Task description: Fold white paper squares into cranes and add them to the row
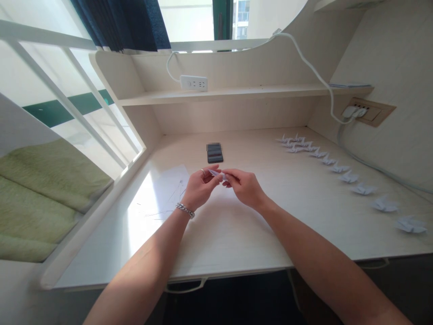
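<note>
Both my hands meet above the middle of the pale desk (237, 234), pinching one small folded piece of white paper (216, 174). My left hand (199, 187), with a ring and a chain bracelet at the wrist, grips its left end. My right hand (244, 187) pinches its right end with fingers closed. White paper sheets (162, 194) lie flat on the desk just left of my hands. A row of several folded white paper cranes (348, 177) runs along the right side of the desk.
A dark phone (214, 153) lies flat beyond my hands. On the shelf sits a white power strip (193, 83), its cable running to a wall socket (358, 111) at right. A white rail and green bedding (40, 194) are at left.
</note>
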A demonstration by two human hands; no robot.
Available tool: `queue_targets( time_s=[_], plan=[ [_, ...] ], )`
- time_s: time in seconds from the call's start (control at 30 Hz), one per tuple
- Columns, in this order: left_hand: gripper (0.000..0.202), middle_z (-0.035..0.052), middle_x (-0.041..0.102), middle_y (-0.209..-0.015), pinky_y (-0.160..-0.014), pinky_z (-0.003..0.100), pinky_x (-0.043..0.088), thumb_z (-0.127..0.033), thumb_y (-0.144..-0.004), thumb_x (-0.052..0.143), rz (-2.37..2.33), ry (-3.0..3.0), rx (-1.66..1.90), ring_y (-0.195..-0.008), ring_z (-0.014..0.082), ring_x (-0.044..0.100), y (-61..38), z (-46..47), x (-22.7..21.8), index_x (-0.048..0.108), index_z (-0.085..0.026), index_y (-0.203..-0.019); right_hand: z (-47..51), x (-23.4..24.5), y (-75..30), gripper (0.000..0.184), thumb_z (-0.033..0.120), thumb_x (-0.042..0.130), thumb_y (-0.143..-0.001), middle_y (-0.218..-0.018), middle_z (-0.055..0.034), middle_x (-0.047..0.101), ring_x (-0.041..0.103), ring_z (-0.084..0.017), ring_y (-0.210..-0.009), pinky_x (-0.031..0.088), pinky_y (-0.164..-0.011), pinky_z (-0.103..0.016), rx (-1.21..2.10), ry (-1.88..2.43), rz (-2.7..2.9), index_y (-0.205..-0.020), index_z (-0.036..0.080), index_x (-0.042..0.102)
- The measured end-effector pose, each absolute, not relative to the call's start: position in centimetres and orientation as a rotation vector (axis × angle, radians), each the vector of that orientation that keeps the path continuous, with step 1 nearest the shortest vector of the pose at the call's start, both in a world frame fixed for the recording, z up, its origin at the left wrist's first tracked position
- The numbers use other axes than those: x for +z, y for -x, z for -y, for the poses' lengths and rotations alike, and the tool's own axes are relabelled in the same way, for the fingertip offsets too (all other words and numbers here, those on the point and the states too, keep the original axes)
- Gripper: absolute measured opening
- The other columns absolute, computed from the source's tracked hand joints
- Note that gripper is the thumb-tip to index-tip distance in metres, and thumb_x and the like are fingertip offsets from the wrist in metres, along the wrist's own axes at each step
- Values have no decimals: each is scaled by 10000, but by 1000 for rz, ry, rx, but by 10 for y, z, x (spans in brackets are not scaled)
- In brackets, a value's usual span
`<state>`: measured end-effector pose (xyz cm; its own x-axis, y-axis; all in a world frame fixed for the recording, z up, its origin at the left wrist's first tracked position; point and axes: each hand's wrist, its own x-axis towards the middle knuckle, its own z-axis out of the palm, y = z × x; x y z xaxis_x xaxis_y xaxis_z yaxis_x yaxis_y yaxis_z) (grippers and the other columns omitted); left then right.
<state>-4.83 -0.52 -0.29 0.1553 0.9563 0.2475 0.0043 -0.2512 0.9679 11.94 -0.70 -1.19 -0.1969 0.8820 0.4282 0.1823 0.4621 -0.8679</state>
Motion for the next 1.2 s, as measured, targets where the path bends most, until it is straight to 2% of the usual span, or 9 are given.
queue_targets(
  time_s=[0.13, 0.27, 0.37, 0.5, 0.63, 0.73, 0.9, 1.0, 1.2],
  plan=[
    [515, 153, 714, -1053, -847, 363, 540, -365, -766, 731, -1006, -1555, 1245, -923, 217, 683, 48, 6, -4, 605, -94, -1186, 9, -11, -123, 290, 265, 508, -908, -888, -43, 743, 695, -174, -728, 544, -742, -323, 658, 974, 1856, -1145, 225, 672],
    [501, 148, 716, -1055, -852, 372, 544, -360, -776, 716, -1040, -1654, 1236, -905, 214, 691, 47, 9, -4, 611, -101, -1192, 10, -8, -124, 279, 205, 560, -847, -975, -46, 748, 692, -186, -785, 519, -754, -307, 585, 1023, 1870, -1093, 230, 690],
    [509, 136, 719, -1053, -886, 382, 536, -348, -789, 701, -1048, -1720, 1201, -925, 216, 690, 44, 12, -7, 600, -123, -1234, 10, -9, -122, 294, 166, 559, -811, -928, -38, 752, 675, -182, -762, 500, -725, -290, 536, 1076, 1854, -1063, 223, 699],
    [521, 123, 718, -1044, -889, 383, 537, -318, -772, 717, -1025, -1770, 1138, -919, 215, 688, 42, 15, -6, 604, -160, -1256, 8, -9, -122, 210, 195, 531, -838, -854, -33, 739, 655, -187, -759, 470, -693, -286, 479, 1139, 1782, -947, 215, 709],
    [545, 146, 643, -1224, -815, 364, 556, -268, -700, 773, -906, -1569, 1196, -921, 220, 689, 45, 12, 2, 619, -166, -1213, 8, -7, -124, 171, 253, 531, -869, -801, -28, 716, 635, -177, -718, 462, -678, -284, 471, 1107, 1685, -893, 212, 695],
    [390, 134, 683, -1111, -796, 354, 547, -336, -741, 742, -996, -1370, 1260, -842, 183, 686, 48, 8, 4, 680, -141, -1073, 10, -6, -123, 167, 276, 545, -869, -814, -37, 714, 642, -178, -735, 479, -698, -285, 529, 1036, 1639, -909, 205, 690],
    [322, 71, 704, -838, -811, 329, 527, -377, -735, 756, -883, -1176, 1174, -781, 141, 652, 46, 6, 0, 736, -133, -944, 14, -5, -121, 167, 209, 557, -821, -843, -31, 712, 647, -180, -752, 498, -724, -296, 558, 977, 1606, -913, 211, 696],
    [286, 51, 699, -774, -806, 311, 518, -322, -692, 800, -814, -1126, 1188, -758, 130, 641, 45, 8, 0, 752, -140, -908, 14, -5, -121, 177, 171, 562, -794, -871, -32, 711, 656, -186, -792, 505, -745, -303, 567, 933, 1585, -906, 213, 693],
    [270, 57, 706, -736, -768, 295, 512, -273, -634, 842, -800, -1100, 1183, -727, 131, 639, 45, 10, 3, 760, -130, -848, 12, -7, -122, 160, 196, 633, -758, -903, -52, 714, 661, -209, -833, 510, -745, -311, 625, 909, 1603, -908, 201, 689]
  ],
)
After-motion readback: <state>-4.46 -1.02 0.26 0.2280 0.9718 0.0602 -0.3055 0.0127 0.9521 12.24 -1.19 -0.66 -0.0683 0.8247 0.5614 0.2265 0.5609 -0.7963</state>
